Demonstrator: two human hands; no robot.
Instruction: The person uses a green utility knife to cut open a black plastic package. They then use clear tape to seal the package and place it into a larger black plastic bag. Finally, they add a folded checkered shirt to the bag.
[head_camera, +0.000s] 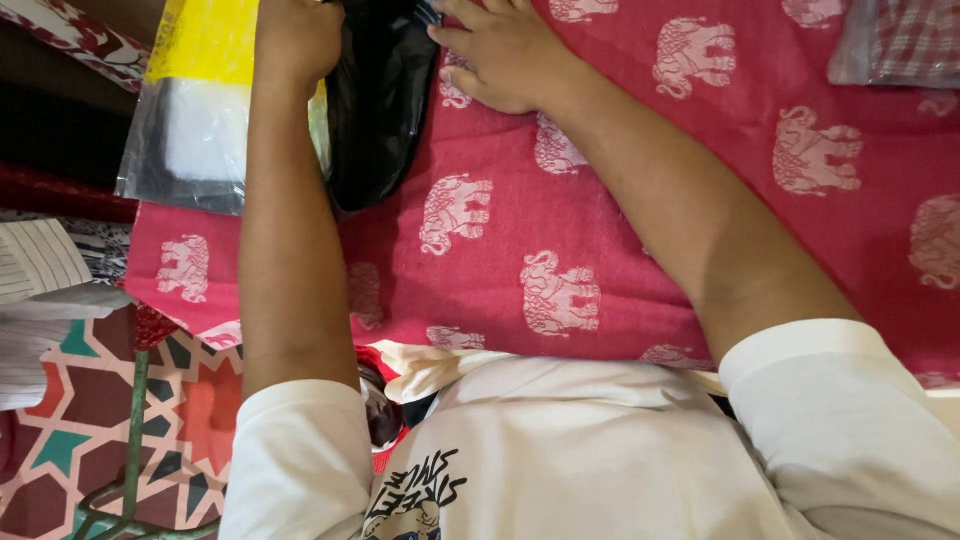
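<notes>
My left hand (297, 35) is closed in a fist at the top edge of the view, gripping the rim of a black plastic bag (375, 120). The bag lies on a red cloth (610, 200) with a pale elephant pattern. My right hand (500, 52) rests flat on this cloth with fingers spread, its fingertips at the bag's right edge. Part of both hands and the bag's top are cut off by the frame.
A clear plastic packet with a yellow top (200, 100) lies left of the bag, under my left arm. A clear packet of checked fabric (900, 40) sits top right. Folded striped cloths (40, 270) are stacked at left above a patterned mat (80, 430) and a green metal frame (135, 440).
</notes>
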